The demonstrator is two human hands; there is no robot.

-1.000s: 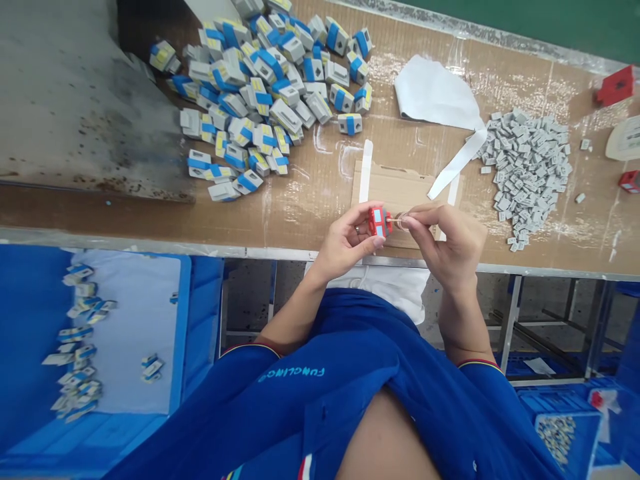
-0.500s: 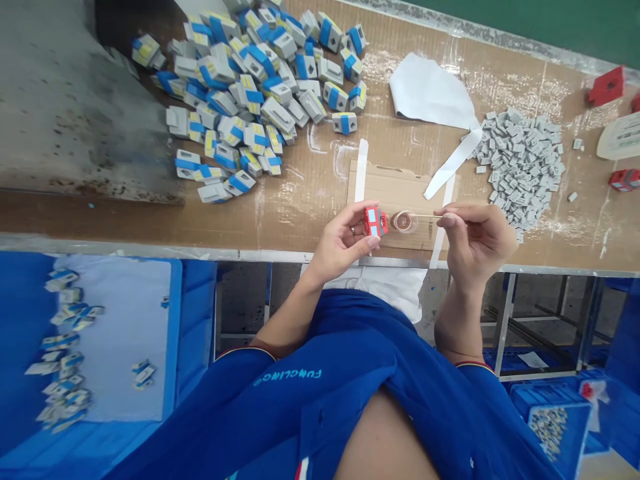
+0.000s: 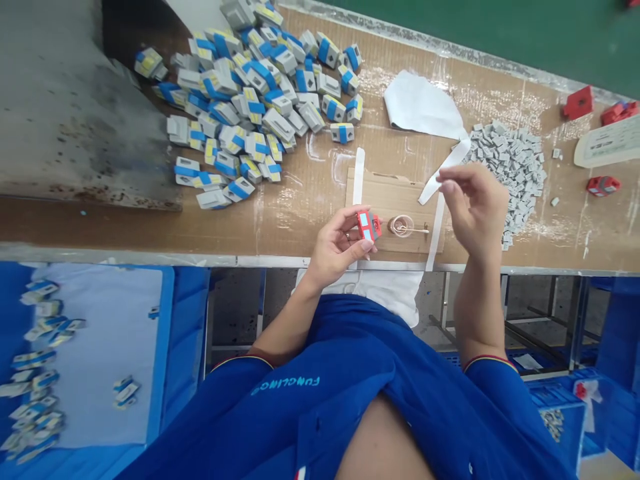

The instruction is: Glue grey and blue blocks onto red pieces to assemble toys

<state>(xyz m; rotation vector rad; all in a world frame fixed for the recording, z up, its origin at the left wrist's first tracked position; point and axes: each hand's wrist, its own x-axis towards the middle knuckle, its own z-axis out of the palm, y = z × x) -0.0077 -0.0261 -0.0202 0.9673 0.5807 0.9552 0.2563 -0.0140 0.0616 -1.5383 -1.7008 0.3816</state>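
Note:
My left hand (image 3: 340, 247) is closed round a small red toy part (image 3: 369, 227) with pale blue windows and a grey section, near the table's front edge. Just right of it a small clear cup (image 3: 401, 226) stands on a cardboard sheet (image 3: 385, 193), and a thin swab (image 3: 419, 231) rests in it, its tip past the rim. Raised above the table, my right hand (image 3: 473, 203) has thumb and forefinger close together beside a white strip (image 3: 443, 175); whether anything small is between them cannot be made out.
Grey, blue and yellow blocks (image 3: 250, 100) are heaped at the left, beside a stained metal sheet (image 3: 75, 120). A white cloth (image 3: 423, 103), small grey pieces (image 3: 510, 160) and red parts (image 3: 577, 103) lie at the right. Blue crates (image 3: 167, 333) stand below the table.
My right hand has let go of the swab, which now rests in the cup, and has moved up and away. My left hand still holds the red toy part, slightly further left.

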